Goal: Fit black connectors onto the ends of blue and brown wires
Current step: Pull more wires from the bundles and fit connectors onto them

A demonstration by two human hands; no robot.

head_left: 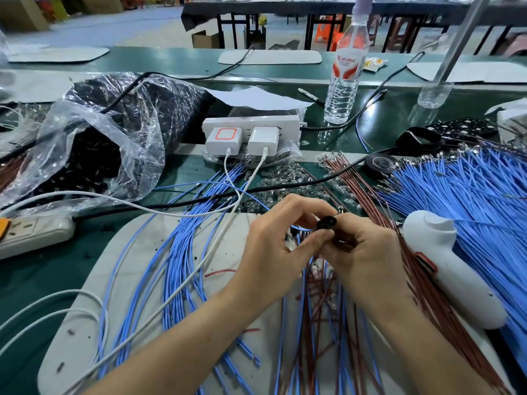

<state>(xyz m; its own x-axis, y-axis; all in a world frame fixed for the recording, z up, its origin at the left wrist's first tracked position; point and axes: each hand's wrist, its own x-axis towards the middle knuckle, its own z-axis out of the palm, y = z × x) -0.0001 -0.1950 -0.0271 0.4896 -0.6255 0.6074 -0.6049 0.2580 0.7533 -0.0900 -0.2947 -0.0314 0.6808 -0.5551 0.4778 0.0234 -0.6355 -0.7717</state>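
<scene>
Lying across a green bench top (34, 283), the white mat (134, 280) served as the work spot. Left of the mat sat a white power strip (34, 232), and beyond the mat's left corner slumped a clear plastic bag (94, 143) holding dark parts. Loose blue wires (176, 266) ran over the mat's left half, crossed by white charger cables (199, 263). Past the mat's far edge stood a socket block (251, 121) with two white chargers plugged in.

Over the mat's middle the left hand (273, 252) pinched a black connector (327, 222) between thumb and fingertips. The right hand (368, 258) gripped the same connector from the other side, fingers curled. Brown wires (319, 303) lay under both hands, mixed with blue.

Well beyond the mat stood a water bottle (345, 75). On the mat's right edge rested a white handheld tool (445, 266), and right of it spread a fan of blue wires (470, 195).

Far behind the mat, the room showed dark-legged tables (285, 7), orange stools (325, 32) and cardboard boxes (22, 12) on a pale floor.
</scene>
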